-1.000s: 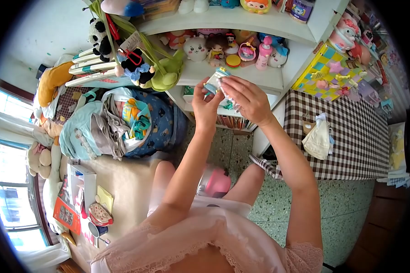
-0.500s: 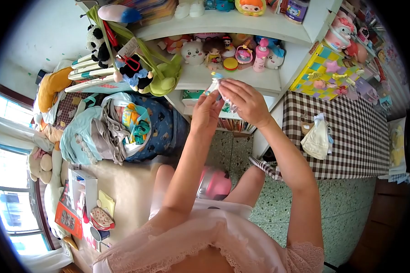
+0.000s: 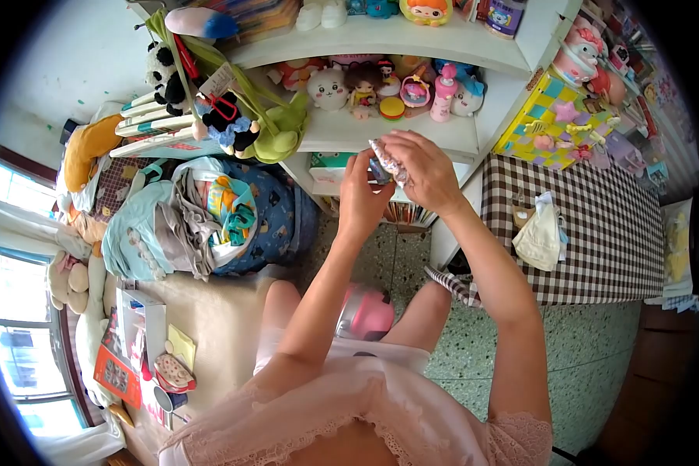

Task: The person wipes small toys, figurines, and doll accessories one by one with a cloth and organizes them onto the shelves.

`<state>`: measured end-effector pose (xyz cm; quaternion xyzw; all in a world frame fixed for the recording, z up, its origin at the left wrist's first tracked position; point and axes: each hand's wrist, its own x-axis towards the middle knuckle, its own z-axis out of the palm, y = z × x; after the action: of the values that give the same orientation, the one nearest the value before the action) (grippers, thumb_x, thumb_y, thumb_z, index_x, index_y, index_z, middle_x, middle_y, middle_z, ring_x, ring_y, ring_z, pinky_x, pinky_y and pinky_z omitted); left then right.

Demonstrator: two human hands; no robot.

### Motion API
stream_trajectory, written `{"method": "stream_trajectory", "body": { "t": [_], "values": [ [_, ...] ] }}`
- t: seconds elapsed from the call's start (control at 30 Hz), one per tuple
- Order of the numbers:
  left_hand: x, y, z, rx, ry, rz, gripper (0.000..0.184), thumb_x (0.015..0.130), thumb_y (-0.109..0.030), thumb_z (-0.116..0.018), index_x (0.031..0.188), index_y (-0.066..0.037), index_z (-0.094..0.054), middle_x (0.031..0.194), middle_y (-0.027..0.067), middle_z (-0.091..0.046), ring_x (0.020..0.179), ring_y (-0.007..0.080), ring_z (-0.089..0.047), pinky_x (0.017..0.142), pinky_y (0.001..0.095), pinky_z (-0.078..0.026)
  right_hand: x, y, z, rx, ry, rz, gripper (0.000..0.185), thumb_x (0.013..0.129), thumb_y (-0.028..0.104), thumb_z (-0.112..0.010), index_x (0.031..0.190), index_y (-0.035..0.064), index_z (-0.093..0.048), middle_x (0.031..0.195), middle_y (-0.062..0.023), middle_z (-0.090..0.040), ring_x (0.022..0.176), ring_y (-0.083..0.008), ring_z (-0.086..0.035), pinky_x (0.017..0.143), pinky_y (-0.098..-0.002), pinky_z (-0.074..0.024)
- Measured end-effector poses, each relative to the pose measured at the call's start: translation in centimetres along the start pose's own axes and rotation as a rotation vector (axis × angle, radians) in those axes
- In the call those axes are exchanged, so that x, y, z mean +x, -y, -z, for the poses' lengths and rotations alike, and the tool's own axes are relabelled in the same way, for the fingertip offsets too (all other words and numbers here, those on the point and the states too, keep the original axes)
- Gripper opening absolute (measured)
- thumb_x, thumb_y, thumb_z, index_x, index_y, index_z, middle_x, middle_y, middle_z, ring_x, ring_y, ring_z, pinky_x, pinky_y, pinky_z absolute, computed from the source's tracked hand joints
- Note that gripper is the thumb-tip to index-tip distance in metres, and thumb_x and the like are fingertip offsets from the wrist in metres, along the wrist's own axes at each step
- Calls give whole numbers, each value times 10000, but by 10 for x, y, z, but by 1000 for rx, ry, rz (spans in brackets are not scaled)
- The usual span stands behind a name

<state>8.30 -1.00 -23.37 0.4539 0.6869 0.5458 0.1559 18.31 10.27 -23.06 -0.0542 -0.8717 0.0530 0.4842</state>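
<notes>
A small object (image 3: 379, 172), dark and grey-blue where exposed, is located in front of the shelf unit (image 3: 380, 140), between the two hands; its exact form is hidden by the fingers. It is gripped by the left hand (image 3: 360, 198), with thumb and fingers closed around it. A patterned cloth (image 3: 390, 161) is pinched by the right hand (image 3: 429, 175), with fingers curled, just beside the small object; whether the two touch cannot be told. On the shelf beyond, a white plush (image 3: 328, 89), a doll (image 3: 363, 87) and a pink bottle (image 3: 443, 93) are stood upright. At the right, a table (image 3: 598, 241) is covered by checked fabric, on which a cream cloth (image 3: 537, 239) is laid. Below the hands, a pink container (image 3: 366, 313) is positioned between the legs.
</notes>
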Motion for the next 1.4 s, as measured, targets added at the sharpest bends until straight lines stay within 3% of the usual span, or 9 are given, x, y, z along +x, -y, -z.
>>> {"method": "stream_trajectory", "body": {
  "t": [0.23,0.33,0.6,0.8,0.97,1.07,1.13,1.23,1.4],
  "values": [
    [9,18,1,-85,-82,127,500,740,6,-696,1196,21,-492,1014,128,-600,795,183,-645,636,283,-531,6,8,9,-1,174,86,408,774,155,-619,1166,52,-574,1162,-55,-587,1107,-235,-542,989,-386,-433],
    [12,23,6,-426,-93,196,543,793,-17,-685,1269,35,-428,1031,88,-552,852,141,-634,671,256,-517,2,6,1,-92,128,144,418,781,133,-602,1193,64,-578,1177,-48,-585,1110,-221,-544,1002,-387,-430],
    [15,15,16,-962,-98,375,510,887,-42,-610,1332,14,-367,1091,118,-563,965,186,-603,827,294,-535,7,8,10,-92,93,172,385,763,57,-608,1146,83,-628,1183,-41,-602,1108,-208,-569,942,-335,-491],
    [15,14,16,-1003,-127,409,402,919,-47,-558,1295,-18,-419,1130,95,-584,989,168,-607,851,283,-521,-1,-3,3,-108,34,48,374,775,79,-586,1148,75,-621,1192,-46,-584,1088,-220,-571,929,-331,-501],
    [12,14,13,-1087,-50,373,498,878,-31,-619,1315,-9,-381,1121,126,-560,981,185,-604,831,304,-542,2,1,3,-90,62,173,379,774,83,-593,1152,74,-620,1203,-53,-579,1115,-224,-564,922,-336,-506],
    [11,8,12,-859,-111,328,514,848,-16,-644,1304,-37,-407,1129,115,-553,969,171,-602,783,298,-557,2,-2,5,-86,-18,39,375,760,28,-614,1132,68,-633,1197,-48,-600,1102,-233,-584,901,-337,-520],
    [9,8,11,-390,-93,139,524,798,19,-658,1273,-36,-446,1121,112,-541,938,188,-607,733,295,-569,5,0,8,-98,-24,68,384,761,27,-614,1142,68,-627,1200,-47,-598,1111,-230,-578,906,-336,-516],
    [8,1,4,-18,-157,-63,527,752,51,-650,1243,-17,-472,1103,121,-528,921,225,-610,684,300,-569,3,2,5,-105,4,143,407,761,28,-615,1167,64,-609,1211,-47,-588,1124,-223,-565,923,-342,-505],
    [5,4,2,108,-146,-125,528,736,38,-668,1230,-6,-484,1099,125,-534,881,209,-608,697,281,-557,3,-4,3,-104,66,113,403,784,95,-576,1185,56,-591,1185,-61,-587,1092,-219,-561,977,-380,-458]
  ]
}}
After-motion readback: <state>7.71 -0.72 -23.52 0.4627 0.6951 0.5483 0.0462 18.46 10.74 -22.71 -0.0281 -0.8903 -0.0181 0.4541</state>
